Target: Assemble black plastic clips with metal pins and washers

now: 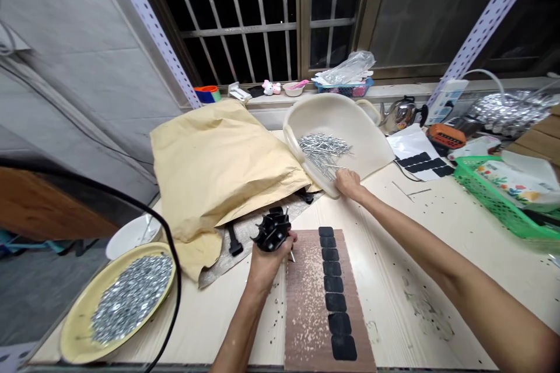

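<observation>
My left hand (265,268) is wrapped round a cluster of black plastic parts (272,230) with curved, open-sided slots. A thin metal pin stands up from the cluster, and another pokes out below my fingers. My right hand (349,183) is closed in a pinch at the near lip of a whitish plastic scoop (363,134). A thin metal pin appears to lie between its fingertips. A heap of loose metal pins (321,148) lies inside the scoop. Under my left hand is a brown board (306,303) with a column of black rounded-square pads (335,285).
A large tan paper bag (219,169) covers more black parts. At left stand a yellow bowl (72,332) of small shiny metal pieces and a white bowl (116,242). A black cable (177,262) loops past them. At right sits a green basket (481,192); two pins (409,193) lie nearby.
</observation>
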`<state>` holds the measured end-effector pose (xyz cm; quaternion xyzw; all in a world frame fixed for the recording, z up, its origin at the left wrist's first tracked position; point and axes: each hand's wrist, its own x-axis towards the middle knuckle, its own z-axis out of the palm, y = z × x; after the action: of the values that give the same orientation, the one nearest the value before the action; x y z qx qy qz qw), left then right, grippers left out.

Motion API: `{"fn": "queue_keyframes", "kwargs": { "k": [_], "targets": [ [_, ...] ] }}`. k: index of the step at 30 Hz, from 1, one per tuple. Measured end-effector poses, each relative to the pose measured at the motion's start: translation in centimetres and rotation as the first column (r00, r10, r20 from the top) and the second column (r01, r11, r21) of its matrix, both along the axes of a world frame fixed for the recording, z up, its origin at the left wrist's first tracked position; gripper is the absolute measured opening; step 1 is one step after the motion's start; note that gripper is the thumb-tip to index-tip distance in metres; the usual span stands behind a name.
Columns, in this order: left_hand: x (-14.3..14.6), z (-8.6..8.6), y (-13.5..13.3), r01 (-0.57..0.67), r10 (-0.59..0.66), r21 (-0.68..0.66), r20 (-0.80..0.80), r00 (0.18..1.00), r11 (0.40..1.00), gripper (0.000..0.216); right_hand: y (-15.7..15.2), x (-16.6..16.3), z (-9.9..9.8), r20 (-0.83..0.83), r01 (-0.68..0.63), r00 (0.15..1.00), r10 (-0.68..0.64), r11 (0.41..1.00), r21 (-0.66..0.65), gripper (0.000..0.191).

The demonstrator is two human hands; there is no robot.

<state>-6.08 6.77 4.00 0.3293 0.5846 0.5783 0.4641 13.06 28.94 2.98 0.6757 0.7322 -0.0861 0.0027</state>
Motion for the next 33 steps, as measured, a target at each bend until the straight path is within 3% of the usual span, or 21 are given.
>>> {"fn": "queue_keyframes", "kwargs": {
  "k": [3,5,8,10,12,15,17,21,33],
  "targets": [
    [-0.4,0.6,-0.1,-0.027,0.016,0.047,0.205,0.979,0.999,0.031,-0.7,0.4,1.0,0.02,-0.052,0.998,0.053,0.998,-0.037,0.041],
    [-0.7,1.1,-0.2,-0.016,0.001,0.057,0.256,0.967,0.998,0.031,-1.7,1.1,2.0,0.024,-0.094,0.995,0.095,0.994,-0.056,0.055],
    [-0.8,1.5,-0.2,-0.009,0.003,0.022,0.28,0.96,1.0,0.03,-4.1,1.7,4.5,-0.195,-0.226,0.956,0.217,0.974,-0.026,0.07],
    [-0.5,1.4,-0.1,0.009,-0.01,0.003,0.276,0.961,1.0,0.03,-6.4,1.2,6.7,-0.51,-0.334,0.796,0.327,0.939,0.081,0.069],
    [0.1,1.2,0.2,0.037,-0.032,-0.015,0.253,0.967,0.999,0.03,-9.0,0.0,8.8,-0.755,-0.379,0.517,0.404,0.898,0.222,0.064],
    [1.1,1.0,0.5,0.062,-0.053,-0.038,0.202,0.978,0.997,0.029,-12.7,-2.5,10.5,-0.869,-0.352,0.187,0.457,0.857,0.375,0.055],
    [1.6,1.0,0.6,0.066,-0.06,-0.031,0.169,0.984,0.997,0.027,-14.4,-3.9,10.5,-0.872,-0.318,0.094,0.481,0.844,0.432,0.044],
    [2.0,1.1,0.5,0.059,-0.056,-0.014,0.145,0.988,0.998,0.026,-15.7,-5.2,8.9,-0.817,-0.285,0.08,0.571,0.799,0.53,0.028],
    [1.7,-0.2,1.6,0.017,-0.011,-0.056,0.118,0.993,0.998,0.031,-15.4,-5.4,6.9,-0.758,-0.338,0.187,0.625,0.766,0.547,0.027]
  ]
}}
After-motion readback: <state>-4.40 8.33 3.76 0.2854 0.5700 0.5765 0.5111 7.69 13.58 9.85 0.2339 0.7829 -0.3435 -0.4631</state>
